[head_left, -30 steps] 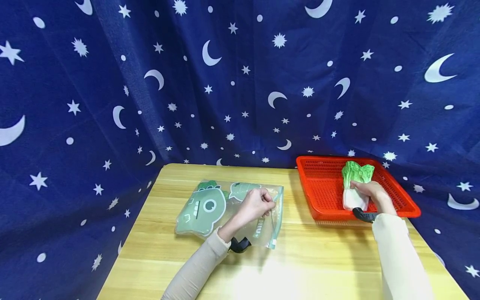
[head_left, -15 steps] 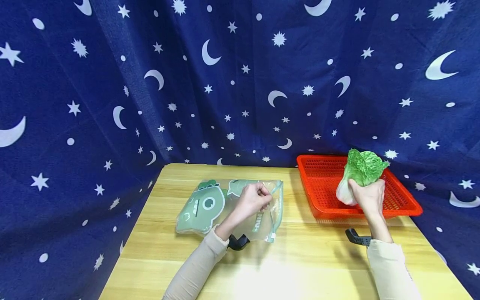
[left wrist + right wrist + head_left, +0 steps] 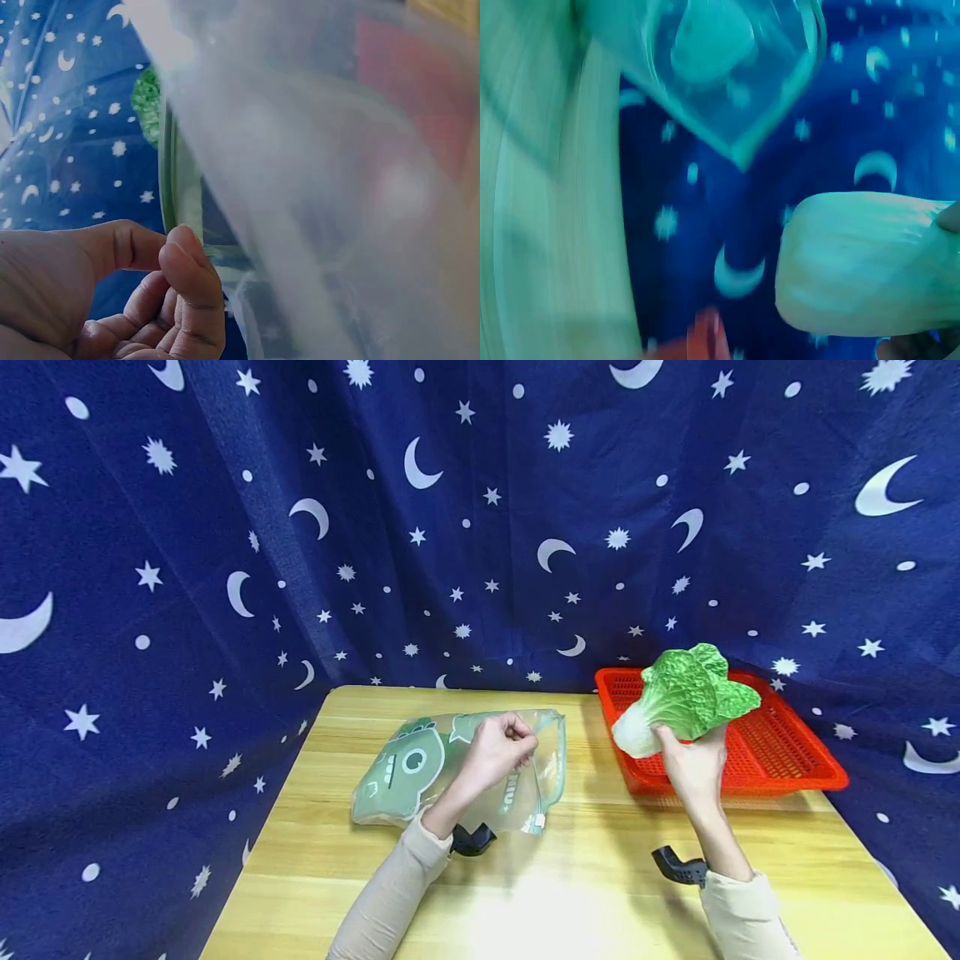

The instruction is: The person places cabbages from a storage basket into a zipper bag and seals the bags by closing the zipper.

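Note:
My right hand [image 3: 696, 764] grips a leafy cabbage [image 3: 682, 697] with a white stem and green leaves, lifted over the left part of the red basket. Its white stem end points left; in the right wrist view the pale stem [image 3: 862, 262] fills the lower right. My left hand [image 3: 497, 750] pinches the upper edge of a clear zip bag [image 3: 551, 760] printed with a green cartoon dinosaur. The bag lies on its side, its mouth parted and facing right. Close up in the left wrist view, thumb and forefinger [image 3: 187, 262] meet at the bag's green-edged rim.
A red plastic basket [image 3: 795, 760] with slotted walls stands at the table's back right. The wooden table [image 3: 600, 893] ends at a dark blue curtain [image 3: 450, 527] with moons and stars. A white zip slider [image 3: 540, 820] sits at the bag's lower corner.
My right hand has lifted the cabbage from inside the basket and moved it left, turning its stem leftward. The left hand has raised the bag's edge slightly, widening the mouth.

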`<state>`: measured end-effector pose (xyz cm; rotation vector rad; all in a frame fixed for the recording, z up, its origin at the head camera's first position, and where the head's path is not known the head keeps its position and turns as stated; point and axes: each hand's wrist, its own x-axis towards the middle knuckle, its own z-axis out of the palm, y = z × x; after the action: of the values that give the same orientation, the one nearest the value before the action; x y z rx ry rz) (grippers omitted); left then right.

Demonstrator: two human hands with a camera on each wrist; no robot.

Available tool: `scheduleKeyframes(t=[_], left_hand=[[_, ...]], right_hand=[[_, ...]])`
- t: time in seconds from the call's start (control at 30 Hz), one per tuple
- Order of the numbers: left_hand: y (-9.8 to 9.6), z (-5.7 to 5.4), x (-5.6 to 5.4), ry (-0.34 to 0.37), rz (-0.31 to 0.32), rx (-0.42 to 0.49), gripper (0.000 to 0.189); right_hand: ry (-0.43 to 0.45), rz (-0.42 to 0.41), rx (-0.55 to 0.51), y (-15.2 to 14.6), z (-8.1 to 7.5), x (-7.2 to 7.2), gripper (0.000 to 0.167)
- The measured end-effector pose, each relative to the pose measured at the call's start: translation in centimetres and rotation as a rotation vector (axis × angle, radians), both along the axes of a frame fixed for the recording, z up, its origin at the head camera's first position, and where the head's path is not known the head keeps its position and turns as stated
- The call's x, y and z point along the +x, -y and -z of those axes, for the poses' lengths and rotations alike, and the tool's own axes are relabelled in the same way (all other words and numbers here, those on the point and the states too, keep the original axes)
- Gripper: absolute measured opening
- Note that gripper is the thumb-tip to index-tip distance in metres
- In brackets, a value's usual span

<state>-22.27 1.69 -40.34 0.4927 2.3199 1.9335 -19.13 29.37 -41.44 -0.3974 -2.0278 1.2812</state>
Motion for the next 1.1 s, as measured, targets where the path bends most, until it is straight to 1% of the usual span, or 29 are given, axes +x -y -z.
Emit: scheduleKeyframes(t=[0.13, 0.2, 0.3, 0.4, 0.47, 0.57, 0.73, 0.8, 0.83, 0.97, 1.0, 1.07, 1.1], left_hand=[[0.6, -0.9, 0.2, -0.028, -0.016, 0.064, 0.004], [1.1, -1.3, 0.3, -0.046, -0.027, 0.105, 0.005], [1.7, -1.9, 0.4, -0.070, -0.051, 0.144, 0.007], [2.3, -2.3, 0.3, -0.072, -0.076, 0.187, 0.007], [2.6, -2.5, 0.3, -0.073, -0.088, 0.221, 0.009], [3.1, -2.7, 0.2, -0.086, -0.102, 0.278, 0.011], [4.3, -3.4, 0.3, -0.118, -0.140, 0.341, 0.008], [4.6, -3.6, 0.3, -0.119, -0.152, 0.355, 0.007], [4.8, -3.7, 0.2, -0.121, -0.154, 0.358, 0.007], [5.1, -3.9, 0.1, -0.122, -0.152, 0.378, 0.008], [5.1, -4.3, 0.3, -0.119, -0.151, 0.386, 0.008], [5.2, -4.3, 0.4, -0.124, -0.151, 0.399, 0.009], [5.3, -4.3, 0.3, -0.129, -0.152, 0.407, 0.010]], right_hand=[[-0.109, -0.118, -0.011, 3.5, -1.2, 0.7, 0.063], [-0.159, -0.203, -0.022, 5.2, -2.1, 1.4, 0.059], [-0.204, -0.335, -0.050, 7.7, -3.4, 2.3, 0.056], [-0.226, -0.454, -0.072, 9.4, -3.4, 2.4, 0.056], [-0.211, -0.509, -0.080, 10.1, -2.7, 2.1, 0.060], [-0.144, -0.563, -0.027, 11.0, -1.5, 1.5, 0.062], [0.084, -0.621, 0.163, 12.0, 0.4, 1.1, 0.060], [0.164, -0.652, 0.240, 12.1, 0.8, 1.1, 0.058], [0.188, -0.674, 0.278, 12.1, 0.9, 1.1, 0.057], [0.244, -0.783, 0.392, 11.3, 0.5, 1.2, 0.049], [0.241, -0.797, 0.414, 10.9, 0.4, 1.2, 0.049], [0.223, -0.788, 0.429, 10.3, 0.3, 1.2, 0.048], [0.223, -0.755, 0.438, 10.0, 0.3, 1.2, 0.048]])
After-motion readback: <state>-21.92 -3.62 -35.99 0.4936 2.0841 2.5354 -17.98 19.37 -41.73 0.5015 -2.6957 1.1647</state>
